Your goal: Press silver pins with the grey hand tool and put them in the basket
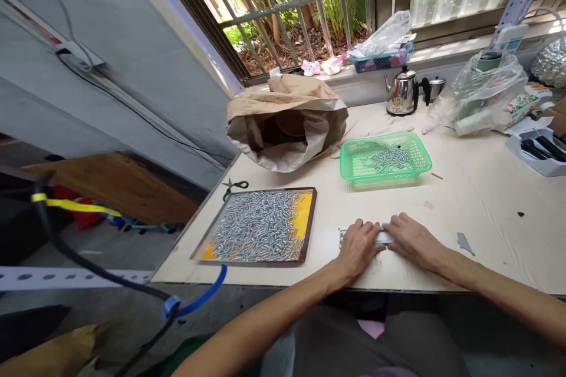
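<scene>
A flat silvery metal strip (384, 237) lies near the table's front edge, much of it covered by my hands. My left hand (360, 247) is closed over its left part, and a short end pokes out beyond the knuckles. My right hand (407, 238) grips the right part with curled fingers, close beside the left. To the left is a shallow tray (309, 227) with a yellow bottom, spread with many small metal screws or pins (259, 224). Beyond my hands stands a green plastic basket (375, 177) holding more such metal pieces.
An open brown paper bag (287, 100) stands behind the tray. Green-handled scissors (234, 187) lie at the table's left edge. Farther back are a steel kettle (402, 94) and a plastic bag (481, 94). A grey scrap (464, 243) lies right of my hands.
</scene>
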`<state>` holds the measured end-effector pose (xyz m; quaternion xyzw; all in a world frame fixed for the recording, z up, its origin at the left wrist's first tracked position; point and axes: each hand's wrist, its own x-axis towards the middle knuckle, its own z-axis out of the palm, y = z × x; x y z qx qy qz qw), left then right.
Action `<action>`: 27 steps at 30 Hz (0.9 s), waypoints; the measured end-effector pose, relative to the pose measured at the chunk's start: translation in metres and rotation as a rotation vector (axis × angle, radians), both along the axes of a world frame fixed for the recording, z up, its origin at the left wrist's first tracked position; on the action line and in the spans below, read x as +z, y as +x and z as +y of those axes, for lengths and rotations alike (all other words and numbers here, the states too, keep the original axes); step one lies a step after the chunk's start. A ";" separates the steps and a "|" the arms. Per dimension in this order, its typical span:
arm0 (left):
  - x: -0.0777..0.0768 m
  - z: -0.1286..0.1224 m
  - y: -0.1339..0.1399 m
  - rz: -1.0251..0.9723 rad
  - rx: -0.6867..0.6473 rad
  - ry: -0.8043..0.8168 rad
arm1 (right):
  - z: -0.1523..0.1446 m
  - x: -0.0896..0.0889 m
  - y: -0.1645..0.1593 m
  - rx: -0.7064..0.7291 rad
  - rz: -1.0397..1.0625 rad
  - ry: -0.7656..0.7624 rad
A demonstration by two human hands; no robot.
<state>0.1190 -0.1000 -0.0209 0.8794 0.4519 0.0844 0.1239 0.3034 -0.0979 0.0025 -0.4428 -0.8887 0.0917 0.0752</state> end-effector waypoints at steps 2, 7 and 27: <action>-0.007 -0.012 0.001 -0.048 -0.004 0.099 | 0.009 0.002 0.008 0.032 0.021 -0.034; -0.024 -0.049 0.015 -0.156 -0.083 0.174 | 0.032 -0.006 0.020 0.030 0.034 -0.015; 0.003 -0.084 -0.029 -0.399 -0.307 0.399 | 0.026 -0.021 -0.106 0.615 -0.097 0.224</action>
